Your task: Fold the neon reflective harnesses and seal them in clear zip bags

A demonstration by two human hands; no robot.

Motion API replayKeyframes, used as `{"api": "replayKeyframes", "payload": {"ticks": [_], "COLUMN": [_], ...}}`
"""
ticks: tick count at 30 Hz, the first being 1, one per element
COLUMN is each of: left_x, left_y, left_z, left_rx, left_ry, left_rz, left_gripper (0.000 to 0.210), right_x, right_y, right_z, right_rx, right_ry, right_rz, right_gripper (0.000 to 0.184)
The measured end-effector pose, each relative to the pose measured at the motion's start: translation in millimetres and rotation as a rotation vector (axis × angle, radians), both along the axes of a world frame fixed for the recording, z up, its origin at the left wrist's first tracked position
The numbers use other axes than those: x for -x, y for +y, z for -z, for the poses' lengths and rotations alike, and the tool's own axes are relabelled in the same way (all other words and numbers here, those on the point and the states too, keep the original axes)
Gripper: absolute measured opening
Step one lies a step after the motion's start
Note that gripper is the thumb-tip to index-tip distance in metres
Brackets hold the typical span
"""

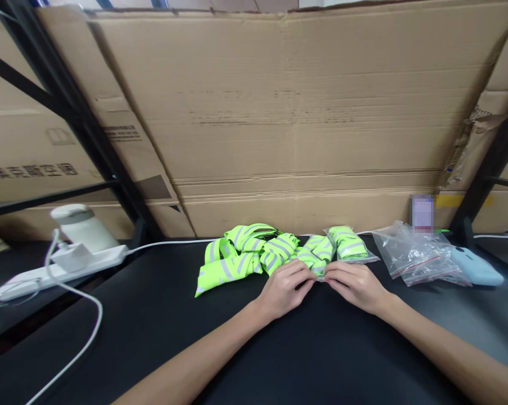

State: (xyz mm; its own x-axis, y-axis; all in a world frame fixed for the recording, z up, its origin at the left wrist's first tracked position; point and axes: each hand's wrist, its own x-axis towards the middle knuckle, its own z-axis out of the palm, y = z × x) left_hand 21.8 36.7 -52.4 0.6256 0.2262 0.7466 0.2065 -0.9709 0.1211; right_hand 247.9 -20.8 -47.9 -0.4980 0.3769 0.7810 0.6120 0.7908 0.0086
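Both hands meet at the near edge of a clear plastic bag point(320, 277) that holds folded neon-yellow reflective strips point(321, 248). My left hand point(285, 288) pinches the bag's edge from the left, fingers pressed together. From the right, my right hand point(357, 284) pinches the same edge, its fingertips a short gap from the left ones. Beyond my left hand lies a loose pile of neon-yellow strips with grey bands point(241, 253). Just behind my right hand sits another bagged bundle of reflective strips point(350, 243).
Several clear zip bags point(422, 256) lie at the right, beside a light blue object point(477, 266). A white power strip point(97, 263) with a cable and a white bottle point(85, 228) stand at the left. Cardboard point(296, 124) walls the back of the black table point(321, 349).
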Motion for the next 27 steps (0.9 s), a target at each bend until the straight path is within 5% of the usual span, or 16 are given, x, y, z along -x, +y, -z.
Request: {"api": "replayKeyframes", "payload": {"ticks": [27], "left_x": [-17], "left_y": [10], "left_z": [14.1], "left_rx": [-0.048], "left_ry": [0.034], "left_rz": [-0.068], "left_gripper": [0.014], "right_x": [-21], "right_y": [9], "right_z": [11.5], "right_rx": [0.165], "right_ry": [-0.043], "right_rz": [0.061], "right_gripper": [0.017]}}
